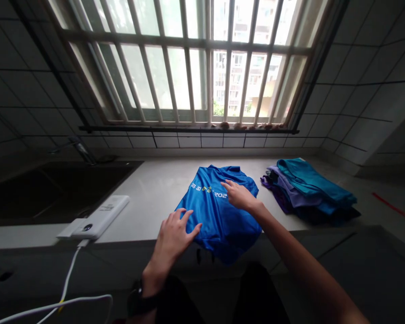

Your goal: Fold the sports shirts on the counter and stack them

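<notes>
A shiny blue shirt with white and yellow printing lies spread over the worktop, its lower part hanging past the front edge. My left hand, with a dark band at the wrist, is at the shirt's left side. Its fingers are apart and curve over the cloth, holding nothing. Over the upper right of the shirt is my right hand, index finger stretched out beside the print and the other fingers partly hidden. No cloth shows gathered in it. Whether either hand presses on the fabric I cannot tell.
A pile of folded clothes, teal, lilac and dark, sits to the right on the pale worktop. To the left are a white power bank with a cable, a dark sink and a tap. A barred window stands behind.
</notes>
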A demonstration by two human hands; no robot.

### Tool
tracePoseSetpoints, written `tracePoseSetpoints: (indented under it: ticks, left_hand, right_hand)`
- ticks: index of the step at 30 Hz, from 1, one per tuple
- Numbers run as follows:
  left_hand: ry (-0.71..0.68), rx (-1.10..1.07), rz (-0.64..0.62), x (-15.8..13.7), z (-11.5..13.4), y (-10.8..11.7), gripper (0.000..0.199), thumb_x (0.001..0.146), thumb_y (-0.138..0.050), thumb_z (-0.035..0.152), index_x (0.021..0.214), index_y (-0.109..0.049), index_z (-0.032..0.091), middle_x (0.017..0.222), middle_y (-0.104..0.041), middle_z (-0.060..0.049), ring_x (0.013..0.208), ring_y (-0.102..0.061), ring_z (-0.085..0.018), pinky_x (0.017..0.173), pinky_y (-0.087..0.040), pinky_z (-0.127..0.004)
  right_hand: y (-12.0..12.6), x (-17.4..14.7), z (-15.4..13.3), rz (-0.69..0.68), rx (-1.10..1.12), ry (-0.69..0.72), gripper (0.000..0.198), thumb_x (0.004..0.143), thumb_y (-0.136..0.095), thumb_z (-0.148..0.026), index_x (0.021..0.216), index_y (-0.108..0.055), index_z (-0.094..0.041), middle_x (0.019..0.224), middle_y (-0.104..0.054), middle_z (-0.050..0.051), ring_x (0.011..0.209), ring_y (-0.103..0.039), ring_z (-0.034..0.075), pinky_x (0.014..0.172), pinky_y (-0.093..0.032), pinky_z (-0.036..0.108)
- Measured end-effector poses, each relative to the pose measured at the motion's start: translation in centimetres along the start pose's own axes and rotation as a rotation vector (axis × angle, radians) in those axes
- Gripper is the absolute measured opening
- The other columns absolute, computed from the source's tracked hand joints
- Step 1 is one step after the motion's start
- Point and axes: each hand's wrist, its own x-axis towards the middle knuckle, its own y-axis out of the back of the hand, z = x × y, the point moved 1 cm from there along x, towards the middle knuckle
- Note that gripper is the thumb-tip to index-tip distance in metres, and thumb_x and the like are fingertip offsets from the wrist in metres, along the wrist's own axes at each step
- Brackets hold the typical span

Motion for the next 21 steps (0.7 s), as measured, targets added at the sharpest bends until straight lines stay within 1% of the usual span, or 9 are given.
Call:
tracePoseSetpoints:
  ticks: [1,3,6,10,12,14,16,18,21]
  left_hand:
    - [-0.007,0.011,-0.019,0.1,-1.5,-0.4,0.049,0.096,-0.062,0.052,0.136,-0.069,0.023,0.143,-0.065,-0.012,0.131,-0.061,-0.032,0.105,-0.051,-0.045]
    - [-0.006,0.037,-0.047,0.0,-3.6,-1.2,0.055,0.096,-0.061,0.054,0.144,-0.064,0.027,0.152,-0.06,-0.011,0.139,-0.056,-0.033,0.111,-0.048,-0.046]
    - [-0.001,0.075,-0.061,-0.5,-4.1,-2.1,0.06,0.099,-0.056,0.057,0.15,-0.059,0.026,0.154,-0.059,-0.012,0.139,-0.056,-0.033,0.111,-0.048,-0.049]
    - [-0.084,0.117,-0.027,-1.4,-3.8,-2.2,0.072,0.09,-0.066,0.061,0.151,-0.059,0.023,0.15,-0.061,-0.016,0.133,-0.058,-0.036,0.107,-0.05,-0.05]
    - [-0.168,0.138,-0.007,-1.8,-4.0,-2.1,0.07,0.086,-0.074,0.048,0.15,-0.059,0.024,0.145,-0.065,-0.015,0.127,-0.061,-0.035,0.103,-0.052,-0.048]
    - [-0.259,0.14,0.022,-2.2,-4.3,-2.0,0.062,0.085,-0.072,0.025,0.146,-0.063,0.025,0.134,-0.071,-0.013,0.117,-0.065,-0.032,0.096,-0.054,-0.043]
    - [-0.343,0.108,0.069,-2.6,-4.6,-1.9,0.052,0.086,-0.064,0.01,0.135,-0.071,0.026,0.117,-0.075,-0.01,0.104,-0.068,-0.027,0.088,-0.054,-0.039]
    - [-0.404,0.054,0.135,-3.1,-4.7,-1.7,0.039,0.09,-0.057,0.008,0.119,-0.076,0.024,0.101,-0.075,-0.007,0.093,-0.068,-0.024,0.083,-0.054,-0.036]
    - [-0.465,-0.023,0.201,-3.9,-4.3,-1.9,0.029,0.094,-0.054,0.011,0.11,-0.076,0.022,0.093,-0.073,-0.006,0.087,-0.067,-0.022,0.081,-0.054,-0.035]
  right_hand:
    - [-0.6,-2.1,-0.1,-0.015,0.014,-0.041,0.057,0.105,-0.041,-0.024,0.162,-0.043,-0.019,0.168,-0.039,0.018,0.153,-0.042,0.033,0.121,-0.041,0.048]
    - [-2.1,-5.8,0.0,-0.079,0.024,-0.143,0.056,0.107,-0.043,-0.038,0.161,-0.047,-0.022,0.166,-0.043,0.017,0.151,-0.045,0.037,0.118,-0.044,0.053]
    - [-4.1,-8.8,0.9,-0.107,0.024,-0.192,0.059,0.107,-0.043,-0.043,0.163,-0.042,-0.027,0.173,-0.03,0.012,0.158,-0.03,0.038,0.121,-0.037,0.061]
    - [-4.6,-7.7,3.9,-0.115,0.066,-0.081,0.057,0.109,-0.037,-0.043,0.165,-0.036,-0.031,0.175,-0.022,0.007,0.163,-0.018,0.033,0.126,-0.025,0.065]
    - [-3.9,-6.4,5.7,-0.135,0.097,-0.009,0.056,0.11,-0.037,-0.043,0.164,-0.038,-0.032,0.175,-0.023,0.006,0.163,-0.017,0.032,0.126,-0.022,0.067]
    - [-3.1,-5.4,6.8,-0.133,0.102,0.019,0.053,0.109,-0.041,-0.039,0.161,-0.044,-0.031,0.173,-0.03,0.008,0.162,-0.021,0.032,0.126,-0.019,0.069]
    - [-2.6,-5.4,6.8,-0.069,0.068,0.033,0.05,0.107,-0.044,-0.029,0.156,-0.052,-0.026,0.169,-0.037,0.011,0.16,-0.028,0.033,0.127,-0.015,0.069]
    - [-2.6,-6.9,5.5,0.062,0.052,0.096,0.05,0.104,-0.043,-0.019,0.152,-0.056,-0.022,0.166,-0.043,0.012,0.157,-0.036,0.031,0.129,-0.016,0.066]
    - [-4.1,-11.1,2.3,0.236,0.121,0.231,0.05,0.104,-0.049,-0.024,0.154,-0.053,-0.024,0.163,-0.049,0.011,0.151,-0.046,0.026,0.128,-0.03,0.056]
